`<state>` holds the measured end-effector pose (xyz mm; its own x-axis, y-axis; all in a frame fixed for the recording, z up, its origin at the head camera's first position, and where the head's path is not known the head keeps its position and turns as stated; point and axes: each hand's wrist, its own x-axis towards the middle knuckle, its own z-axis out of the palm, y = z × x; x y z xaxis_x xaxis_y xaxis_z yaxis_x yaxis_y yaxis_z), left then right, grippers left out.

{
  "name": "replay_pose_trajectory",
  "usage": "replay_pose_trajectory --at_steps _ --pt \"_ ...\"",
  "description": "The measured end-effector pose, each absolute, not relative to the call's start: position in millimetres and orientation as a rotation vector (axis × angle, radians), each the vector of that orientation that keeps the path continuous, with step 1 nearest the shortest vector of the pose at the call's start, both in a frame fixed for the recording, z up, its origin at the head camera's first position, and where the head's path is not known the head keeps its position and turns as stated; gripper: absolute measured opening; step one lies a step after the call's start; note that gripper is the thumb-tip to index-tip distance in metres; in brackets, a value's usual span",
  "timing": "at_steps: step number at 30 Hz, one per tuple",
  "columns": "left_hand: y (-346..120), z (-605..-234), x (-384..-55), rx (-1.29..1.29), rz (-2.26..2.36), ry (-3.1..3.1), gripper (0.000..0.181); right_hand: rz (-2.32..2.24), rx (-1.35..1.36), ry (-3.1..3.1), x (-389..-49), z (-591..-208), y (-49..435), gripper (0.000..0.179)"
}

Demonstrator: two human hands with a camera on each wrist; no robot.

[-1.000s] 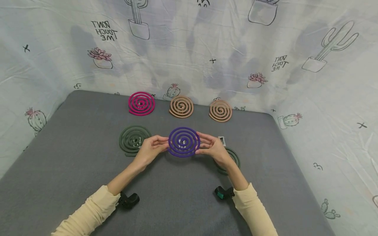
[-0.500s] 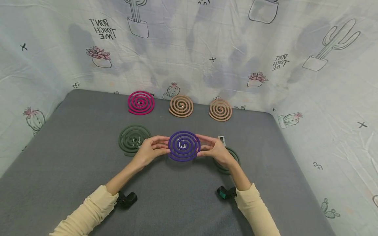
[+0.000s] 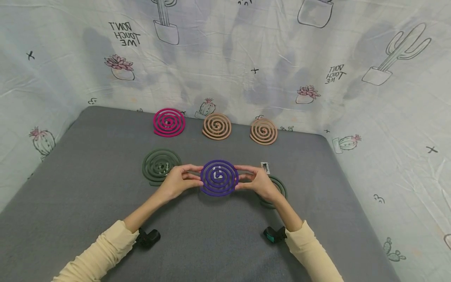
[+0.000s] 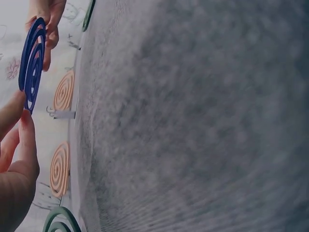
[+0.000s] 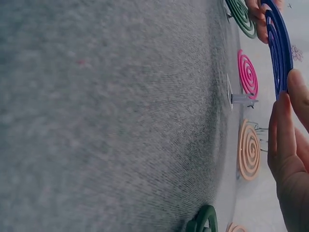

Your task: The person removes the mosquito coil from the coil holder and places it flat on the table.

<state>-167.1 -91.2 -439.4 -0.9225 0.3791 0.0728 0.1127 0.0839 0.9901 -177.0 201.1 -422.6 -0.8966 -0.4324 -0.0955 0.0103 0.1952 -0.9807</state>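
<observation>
Both hands hold a purple mosquito coil [image 3: 219,175] by opposite edges, close over the grey table. My left hand [image 3: 173,183] pinches its left edge between thumb and fingers; my right hand [image 3: 260,183] pinches the right edge. The wrist views show the coil [image 4: 21,72] edge-on between the fingertips. Through its rings, in the head view, part of a small metal stand [image 3: 215,170] shows; the right wrist view has this stand [image 5: 244,99] upright on the table. Left of it a green coil [image 3: 152,159] sits partly behind my left hand. Another green coil [image 3: 282,188] is partly hidden by my right hand.
Along the back of the grey table [image 3: 197,243] stand a pink coil [image 3: 169,122] and two tan coils, one mid-back [image 3: 217,126], one further right [image 3: 264,131]. A metal stand [image 3: 265,168] is just behind my right hand. A cactus-print cloth [image 3: 225,51] encloses the back and sides.
The purple coil and both hands have moved slightly toward me, and more of the metal stand shows behind the coil's upper rings. The other coils have not moved.
</observation>
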Motion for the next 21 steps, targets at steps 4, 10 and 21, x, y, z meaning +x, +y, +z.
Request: replay_pose_trajectory --at_steps 4,10,21 --pt "-89 -441 -165 0.5 1.929 2.152 0.043 -1.722 -0.406 2.169 -173 -421 202 0.062" --pt "-85 -441 -160 0.491 1.919 2.142 0.041 -1.725 -0.444 2.181 -167 -423 204 0.062" --pt "-81 -429 -149 0.438 1.779 2.289 0.04 -1.695 -0.49 2.182 -163 -424 206 0.061"
